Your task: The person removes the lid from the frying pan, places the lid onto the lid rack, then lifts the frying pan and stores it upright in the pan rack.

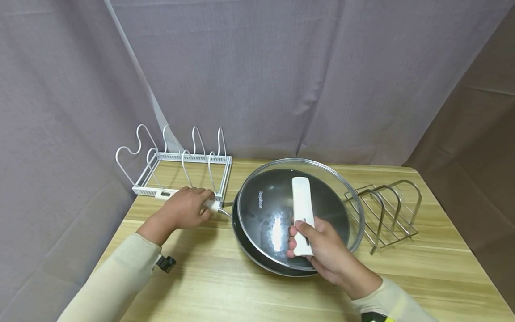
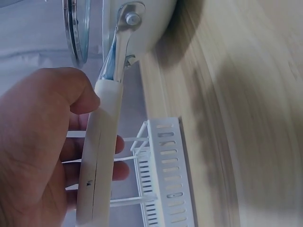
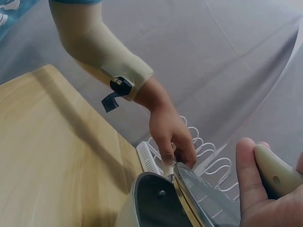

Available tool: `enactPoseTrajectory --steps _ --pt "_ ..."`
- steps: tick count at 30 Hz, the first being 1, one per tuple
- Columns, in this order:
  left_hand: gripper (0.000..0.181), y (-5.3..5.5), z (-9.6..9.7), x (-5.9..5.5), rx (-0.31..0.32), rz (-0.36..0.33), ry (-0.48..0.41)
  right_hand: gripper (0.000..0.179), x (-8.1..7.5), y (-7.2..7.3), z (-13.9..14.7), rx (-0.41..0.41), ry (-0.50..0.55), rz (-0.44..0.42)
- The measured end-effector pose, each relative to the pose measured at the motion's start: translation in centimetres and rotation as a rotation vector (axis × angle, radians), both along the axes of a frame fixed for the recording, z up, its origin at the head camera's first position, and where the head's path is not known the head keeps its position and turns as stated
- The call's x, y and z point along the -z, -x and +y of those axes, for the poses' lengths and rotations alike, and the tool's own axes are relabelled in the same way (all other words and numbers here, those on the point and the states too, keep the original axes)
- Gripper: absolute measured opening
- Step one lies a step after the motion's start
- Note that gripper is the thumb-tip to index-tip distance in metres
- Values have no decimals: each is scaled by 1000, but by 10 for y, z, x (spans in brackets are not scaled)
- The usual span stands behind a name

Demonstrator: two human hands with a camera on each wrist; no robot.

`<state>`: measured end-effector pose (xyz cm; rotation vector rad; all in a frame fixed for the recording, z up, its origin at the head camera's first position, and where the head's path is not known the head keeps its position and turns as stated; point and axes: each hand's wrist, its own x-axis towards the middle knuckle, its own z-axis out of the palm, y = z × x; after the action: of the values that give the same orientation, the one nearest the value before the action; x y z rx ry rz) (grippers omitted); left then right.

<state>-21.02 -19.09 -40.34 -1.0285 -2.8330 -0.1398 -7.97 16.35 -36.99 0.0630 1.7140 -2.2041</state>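
With curled fingers, my left hand [image 1: 186, 209] grips the long white handle [image 2: 100, 127] of a pan [image 3: 152, 201], light outside and dark inside. My right hand [image 1: 327, 250] holds the flat white upright handle [image 1: 301, 197] of a round glass lid [image 1: 257, 223] with a metal rim, thumb on the handle's front. In the head view the lid lies over most of the pan, shifted up and to the right. Both wrist views show a gap between lid and pan, the lid standing off the pan's rim. Glass and lid hide part of the pan.
A white wire rack [image 1: 231, 167] with several upright loops stands at the back left, right behind the pan handle. At the right is a silver wire rack [image 1: 398, 201], partly behind the lid's edge. A wooden table [image 1: 209, 286] carries everything; grey curtains [image 1: 257, 80] hang behind.
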Motion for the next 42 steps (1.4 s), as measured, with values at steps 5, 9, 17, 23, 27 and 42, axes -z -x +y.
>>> enactPoseTrajectory --steps 5,9,17,23,27,42 --pt "32 -1 3 -2 -10 -7 -13 36 -1 0 2 -3 -5 8" --pt "30 -3 5 -3 -8 -8 -42 33 -2 0 3 10 -9 3" --pt "30 -4 12 -2 -17 -3 -87 30 -4 0 5 11 -15 6" --pt "28 -4 17 -3 -28 4 -106 31 -8 0 10 -3 -26 13" --pt "27 -5 20 -4 -28 18 -113 33 -10 1 12 -11 -40 16" --pt "29 -5 25 -2 -10 24 -116 26 -15 0 18 -32 -102 67"
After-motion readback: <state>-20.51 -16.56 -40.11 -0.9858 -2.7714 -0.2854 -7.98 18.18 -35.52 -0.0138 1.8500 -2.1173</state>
